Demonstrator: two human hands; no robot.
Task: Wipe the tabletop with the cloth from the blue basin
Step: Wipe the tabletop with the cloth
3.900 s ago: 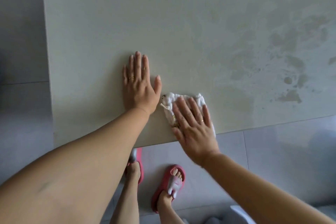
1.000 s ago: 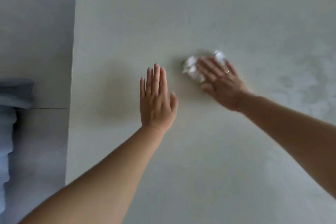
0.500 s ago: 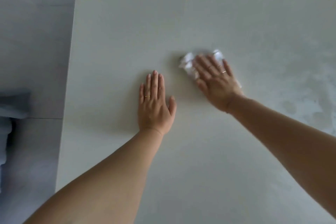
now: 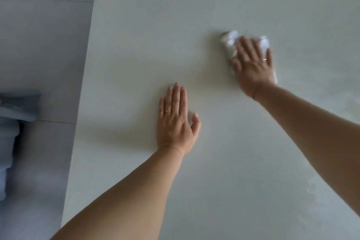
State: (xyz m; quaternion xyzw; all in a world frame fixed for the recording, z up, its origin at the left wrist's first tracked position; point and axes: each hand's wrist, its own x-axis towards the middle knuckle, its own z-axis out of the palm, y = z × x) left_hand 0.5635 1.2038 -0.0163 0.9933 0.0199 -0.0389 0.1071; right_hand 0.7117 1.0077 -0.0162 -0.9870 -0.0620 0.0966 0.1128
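Straight fingers (image 4: pixel 247 48) of the right hand (image 4: pixel 253 68) press the crumpled white cloth (image 4: pixel 231 40) down to rub the tabletop (image 4: pixel 136 35). The left hand (image 4: pixel 175 122) lies flat, fingers empty, likely bracing the reach.

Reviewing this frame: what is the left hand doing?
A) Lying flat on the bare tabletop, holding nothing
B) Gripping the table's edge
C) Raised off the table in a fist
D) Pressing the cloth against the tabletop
A: the left hand lies flat with straight fingers on the bare tabletop, while the cloth sits under the right hand.
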